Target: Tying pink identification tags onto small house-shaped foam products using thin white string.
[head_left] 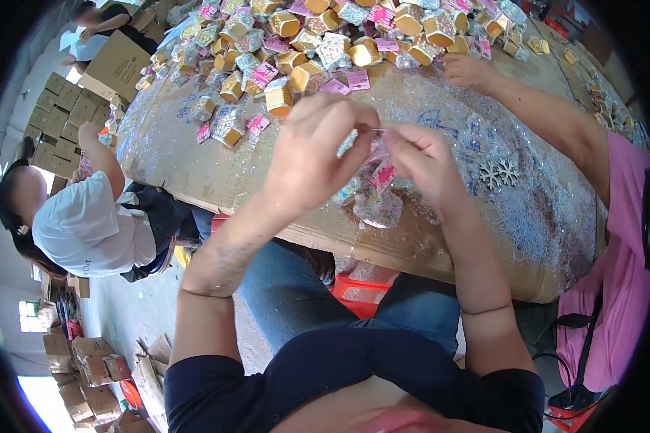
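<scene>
My left hand (pixel 316 148) and my right hand (pixel 426 162) meet above the near edge of a cardboard-covered table (pixel 195 162). Between their fingertips they pinch a small clear glittery ornament packet with a pink tag (pixel 380 175). A thin string or pin shows between the two thumbs. The left hand's fingers are curled over the top of the packet, and the right hand holds it from the right side. Part of the packet is hidden behind the fingers.
A big heap of gold hexagonal boxes and pink-tagged packets (pixel 318 43) covers the far side. Two white snowflake ornaments (pixel 499 172) lie to the right. Another person's arm (pixel 534 108) reaches in from the right; a person in a white shirt (pixel 87 224) sits left. Cardboard boxes (pixel 115 65) stand beyond.
</scene>
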Demonstrator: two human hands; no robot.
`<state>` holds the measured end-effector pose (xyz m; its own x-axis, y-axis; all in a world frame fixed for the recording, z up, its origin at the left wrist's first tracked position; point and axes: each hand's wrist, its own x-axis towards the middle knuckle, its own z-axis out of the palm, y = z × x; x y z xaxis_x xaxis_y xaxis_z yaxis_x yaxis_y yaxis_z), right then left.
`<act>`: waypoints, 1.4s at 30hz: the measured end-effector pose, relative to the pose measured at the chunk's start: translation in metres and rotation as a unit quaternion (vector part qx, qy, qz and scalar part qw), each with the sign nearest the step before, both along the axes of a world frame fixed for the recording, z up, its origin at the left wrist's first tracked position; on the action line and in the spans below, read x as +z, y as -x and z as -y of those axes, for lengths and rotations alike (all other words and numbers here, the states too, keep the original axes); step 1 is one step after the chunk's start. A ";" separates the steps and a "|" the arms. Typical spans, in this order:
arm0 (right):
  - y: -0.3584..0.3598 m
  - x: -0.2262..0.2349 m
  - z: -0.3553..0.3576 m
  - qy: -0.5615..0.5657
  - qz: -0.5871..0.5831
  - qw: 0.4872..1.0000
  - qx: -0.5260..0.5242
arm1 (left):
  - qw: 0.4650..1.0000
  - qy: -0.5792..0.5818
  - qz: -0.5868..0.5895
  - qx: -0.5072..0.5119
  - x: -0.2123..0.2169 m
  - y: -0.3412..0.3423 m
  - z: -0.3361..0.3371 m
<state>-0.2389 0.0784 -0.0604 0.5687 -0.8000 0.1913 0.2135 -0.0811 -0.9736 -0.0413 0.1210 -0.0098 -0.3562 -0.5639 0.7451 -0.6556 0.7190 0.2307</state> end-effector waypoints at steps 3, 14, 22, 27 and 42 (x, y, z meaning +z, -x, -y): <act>-0.005 -0.006 0.003 0.031 -0.046 0.998 0.030 | 0.993 -0.065 -0.097 0.021 -0.023 0.004 -0.003; -0.007 -0.016 0.013 0.016 -0.069 0.997 -0.027 | 0.955 0.007 0.156 0.254 -0.104 -0.078 0.132; -0.009 -0.017 0.013 0.003 -0.065 0.997 -0.032 | 0.940 -0.166 0.167 0.248 -0.095 -0.099 0.212; -0.009 -0.016 0.011 -0.005 -0.066 0.997 -0.032 | 0.912 -0.389 0.100 0.086 -0.075 -0.117 0.205; -0.010 -0.018 0.011 -0.012 -0.055 0.998 -0.002 | 0.850 -0.478 0.223 -0.004 -0.058 -0.092 0.169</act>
<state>-0.2288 0.0669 -0.0783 0.5814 -0.8063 0.1087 0.1045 -0.0585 -0.9928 0.0503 -0.0481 -0.0677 -0.4890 -0.8320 -0.2620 -0.8274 0.3472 0.4415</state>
